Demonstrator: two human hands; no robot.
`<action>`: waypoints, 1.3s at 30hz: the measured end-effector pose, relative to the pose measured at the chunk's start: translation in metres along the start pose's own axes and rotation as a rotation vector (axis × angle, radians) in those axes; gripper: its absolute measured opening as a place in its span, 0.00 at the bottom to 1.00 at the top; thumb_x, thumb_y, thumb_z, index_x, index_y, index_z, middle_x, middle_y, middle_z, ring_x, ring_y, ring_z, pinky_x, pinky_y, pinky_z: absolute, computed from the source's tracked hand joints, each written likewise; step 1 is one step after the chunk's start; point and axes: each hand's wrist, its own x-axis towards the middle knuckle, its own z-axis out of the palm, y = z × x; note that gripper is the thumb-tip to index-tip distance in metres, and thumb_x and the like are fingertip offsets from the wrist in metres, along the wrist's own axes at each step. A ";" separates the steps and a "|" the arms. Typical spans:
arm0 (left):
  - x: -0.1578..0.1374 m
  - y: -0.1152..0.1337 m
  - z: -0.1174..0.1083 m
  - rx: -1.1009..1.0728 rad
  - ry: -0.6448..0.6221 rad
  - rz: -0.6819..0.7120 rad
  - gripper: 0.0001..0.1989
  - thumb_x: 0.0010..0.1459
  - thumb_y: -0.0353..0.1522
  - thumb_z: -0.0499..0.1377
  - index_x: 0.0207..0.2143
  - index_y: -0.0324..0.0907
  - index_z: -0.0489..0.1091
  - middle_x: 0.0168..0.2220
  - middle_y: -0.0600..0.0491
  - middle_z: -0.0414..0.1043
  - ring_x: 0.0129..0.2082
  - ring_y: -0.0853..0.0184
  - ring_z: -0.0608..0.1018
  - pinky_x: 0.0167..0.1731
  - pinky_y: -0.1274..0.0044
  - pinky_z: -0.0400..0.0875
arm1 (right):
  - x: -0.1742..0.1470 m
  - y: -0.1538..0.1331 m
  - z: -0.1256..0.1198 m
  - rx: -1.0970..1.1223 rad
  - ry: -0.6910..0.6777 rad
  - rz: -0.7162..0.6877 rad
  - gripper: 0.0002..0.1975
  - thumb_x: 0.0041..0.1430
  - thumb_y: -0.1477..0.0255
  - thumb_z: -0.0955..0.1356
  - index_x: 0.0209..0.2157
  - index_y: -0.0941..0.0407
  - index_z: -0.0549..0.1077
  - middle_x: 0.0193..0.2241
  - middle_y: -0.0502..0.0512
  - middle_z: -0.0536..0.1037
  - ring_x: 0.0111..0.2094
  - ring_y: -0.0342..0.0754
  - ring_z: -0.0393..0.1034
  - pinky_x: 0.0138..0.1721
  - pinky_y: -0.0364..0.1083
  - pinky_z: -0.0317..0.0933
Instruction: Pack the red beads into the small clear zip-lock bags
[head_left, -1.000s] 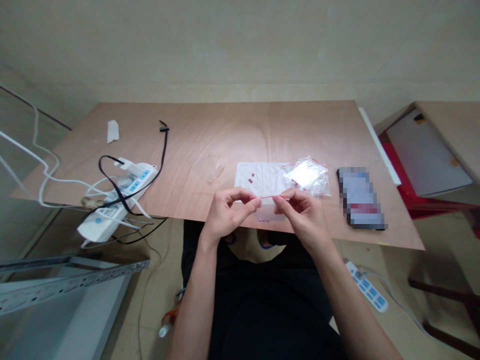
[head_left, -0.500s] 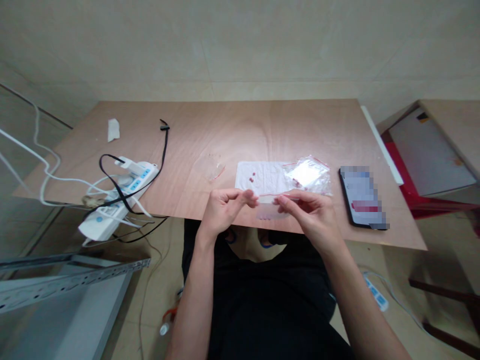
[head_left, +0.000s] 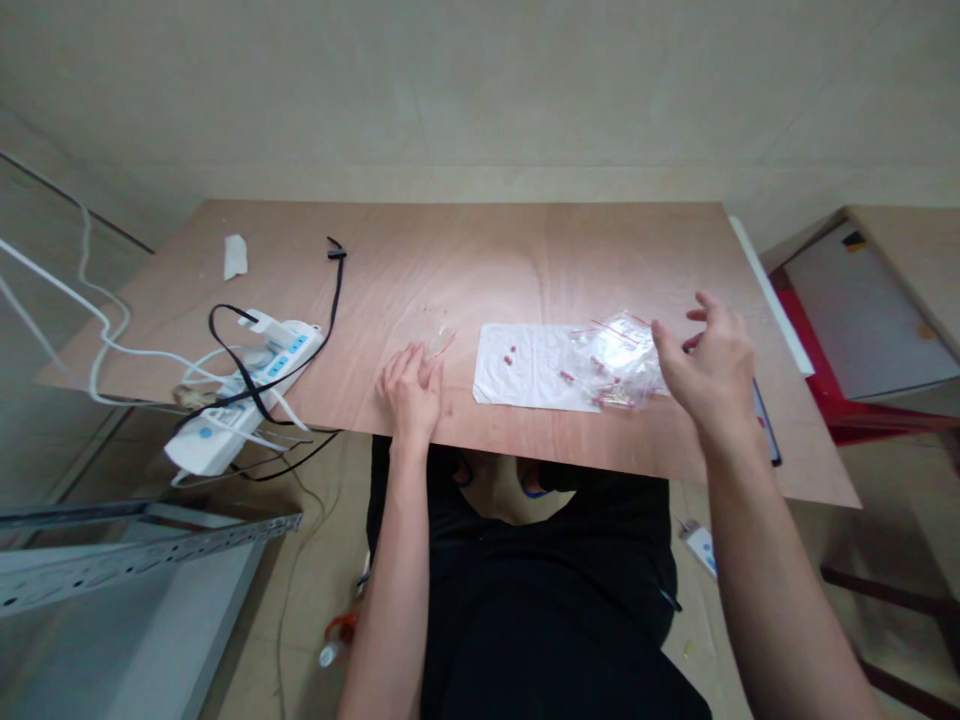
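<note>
My left hand [head_left: 411,392] rests on the table with its fingers stretched out, at the edge of a clear zip bag [head_left: 444,343] with a red strip. My right hand [head_left: 709,365] hovers to the right, fingers apart and nothing visible in it. It partly covers a phone [head_left: 766,425], of which only an edge shows. Between the hands lies a white sheet [head_left: 529,385] with several small reddish pieces [head_left: 510,356] on its left part. On its right side sits a pile of clear zip bags [head_left: 619,345], some with reddish pieces in them.
A white power strip [head_left: 255,390] with tangled cables lies on the table's left edge. Further back are a black strap [head_left: 339,285] and a white paper scrap [head_left: 235,257]. A metal shelf [head_left: 150,550] stands at the lower left, and another power strip [head_left: 701,548] is on the floor.
The small clear bag held between both hands has left them. My left hand moved left and down onto the table; my right hand moved right and opened over the phone.
</note>
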 end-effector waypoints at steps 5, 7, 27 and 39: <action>0.015 0.012 0.008 0.073 0.073 -0.103 0.17 0.57 0.39 0.60 0.45 0.40 0.77 0.47 0.41 0.77 0.50 0.49 0.74 0.52 0.57 0.62 | -0.017 -0.015 -0.005 0.104 0.009 -0.025 0.21 0.57 0.65 0.66 0.50 0.58 0.72 0.42 0.63 0.76 0.31 0.50 0.69 0.41 0.55 0.65; 0.019 0.015 0.008 0.097 0.066 -0.127 0.12 0.56 0.36 0.61 0.40 0.41 0.78 0.43 0.43 0.79 0.47 0.49 0.74 0.49 0.57 0.62 | -0.022 -0.022 -0.008 0.148 0.003 -0.029 0.19 0.57 0.66 0.66 0.49 0.58 0.72 0.42 0.62 0.77 0.32 0.50 0.69 0.38 0.53 0.66; -0.036 0.121 -0.031 -0.461 0.093 0.045 0.10 0.58 0.34 0.61 0.39 0.40 0.78 0.30 0.51 0.79 0.26 0.70 0.79 0.30 0.78 0.75 | -0.053 -0.121 0.001 0.711 -0.261 0.022 0.02 0.59 0.71 0.67 0.36 0.54 0.70 0.29 0.51 0.79 0.27 0.45 0.75 0.31 0.44 0.67; -0.025 0.106 -0.063 -0.155 -0.261 0.544 0.34 0.45 0.38 0.68 0.54 0.40 0.65 0.53 0.42 0.71 0.54 0.52 0.72 0.52 0.60 0.67 | -0.032 -0.099 -0.010 0.478 -0.553 -0.275 0.16 0.47 0.71 0.76 0.41 0.58 0.80 0.26 0.51 0.75 0.23 0.41 0.66 0.28 0.43 0.62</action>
